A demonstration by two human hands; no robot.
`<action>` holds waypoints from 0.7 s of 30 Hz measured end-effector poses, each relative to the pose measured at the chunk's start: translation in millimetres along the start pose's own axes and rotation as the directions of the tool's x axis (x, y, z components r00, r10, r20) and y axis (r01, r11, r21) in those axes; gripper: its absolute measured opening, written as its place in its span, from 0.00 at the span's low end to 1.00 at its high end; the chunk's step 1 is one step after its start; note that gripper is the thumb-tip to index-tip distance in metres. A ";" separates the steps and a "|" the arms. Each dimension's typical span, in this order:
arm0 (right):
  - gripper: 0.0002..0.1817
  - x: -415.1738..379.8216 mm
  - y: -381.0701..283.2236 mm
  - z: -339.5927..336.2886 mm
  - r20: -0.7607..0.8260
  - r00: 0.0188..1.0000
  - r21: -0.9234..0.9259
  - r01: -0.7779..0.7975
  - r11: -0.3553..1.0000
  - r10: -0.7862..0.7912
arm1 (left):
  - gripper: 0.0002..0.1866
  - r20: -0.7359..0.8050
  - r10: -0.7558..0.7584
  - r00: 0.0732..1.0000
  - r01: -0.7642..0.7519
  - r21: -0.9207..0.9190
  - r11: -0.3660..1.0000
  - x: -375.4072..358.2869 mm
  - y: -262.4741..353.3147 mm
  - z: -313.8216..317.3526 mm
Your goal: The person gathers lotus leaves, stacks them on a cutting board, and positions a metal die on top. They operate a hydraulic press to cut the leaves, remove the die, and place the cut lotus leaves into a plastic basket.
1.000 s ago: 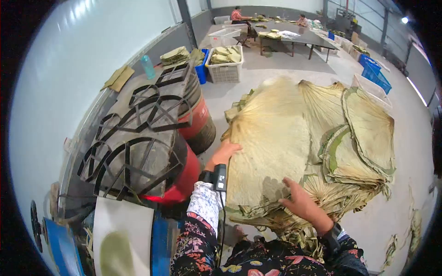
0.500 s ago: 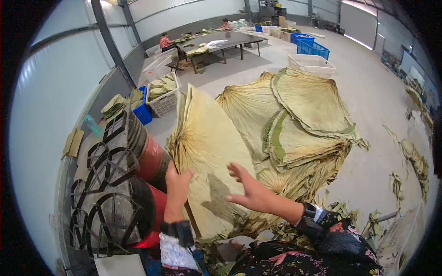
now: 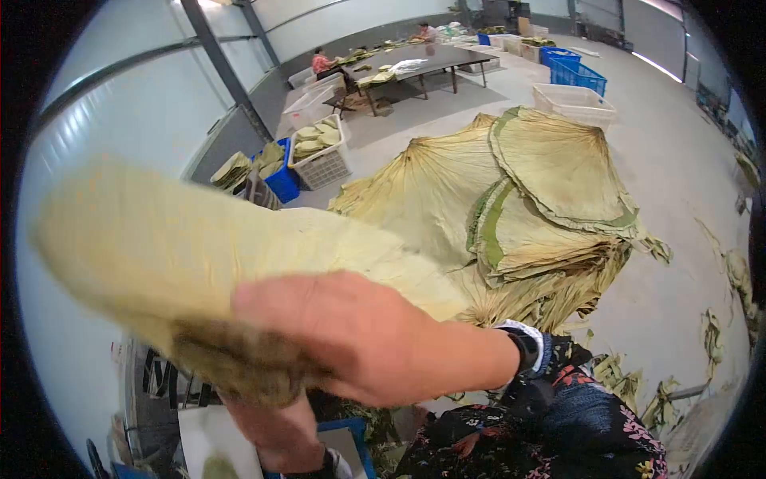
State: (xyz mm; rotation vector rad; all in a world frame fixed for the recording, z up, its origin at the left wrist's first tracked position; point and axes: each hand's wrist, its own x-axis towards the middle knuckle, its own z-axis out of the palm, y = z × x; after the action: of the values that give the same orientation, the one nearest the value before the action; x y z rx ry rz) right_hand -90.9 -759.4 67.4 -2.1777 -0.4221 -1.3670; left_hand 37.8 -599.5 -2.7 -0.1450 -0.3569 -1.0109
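Note:
A folded dried lotus leaf (image 3: 183, 239), pale yellow-green and smeared by motion at its far end, is raised across the left of the view. My right hand (image 3: 343, 327) is closed over its near edge, thumb on top, by a dark, crumpled part of the leaf. Below that part is my left hand (image 3: 275, 427); its fingers are hidden behind the leaf, so their grip does not show. To the right lies a spread pile of large dried lotus leaves (image 3: 423, 191), with a thick folded stack (image 3: 558, 168) on top.
A white crate of folded leaves (image 3: 321, 164) and a blue crate (image 3: 283, 184) stand beyond the raised leaf. Farther back, two people sit at a dark table (image 3: 423, 64). Blue crates (image 3: 578, 76) and a white crate (image 3: 574, 102) are at the back right. Leaf scraps litter the floor.
The leaf has come up off the pile and swung left toward me. My right hand, open before, has closed on it. My left hand has moved down and under it. The view has shifted slightly.

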 end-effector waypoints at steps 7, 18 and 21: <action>0.26 -115.7 -17.0 67.3 0.472 0.881 -0.233 0.094 0.968 0.028 | 0.39 -0.147 0.190 0.971 0.000 0.790 0.613 -102.0 12.7 -36.5; 0.20 -196.1 -54.0 114.3 0.395 0.862 0.395 0.151 0.906 -0.316 | 0.26 -0.619 0.542 0.569 0.246 0.757 0.605 -152.5 0.4 -59.3; 0.24 -216.3 -58.1 121.7 0.573 0.686 0.626 -0.013 0.780 -0.449 | 0.31 -0.335 0.747 0.574 0.078 0.931 0.357 -147.3 10.0 -15.4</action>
State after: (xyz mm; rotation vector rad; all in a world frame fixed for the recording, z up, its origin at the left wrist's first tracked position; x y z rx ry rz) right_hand -126.9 -637.7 -153.5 -2.0332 -1.2707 -0.3107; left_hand -20.9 -480.5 -69.3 1.1577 -0.0276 -0.1854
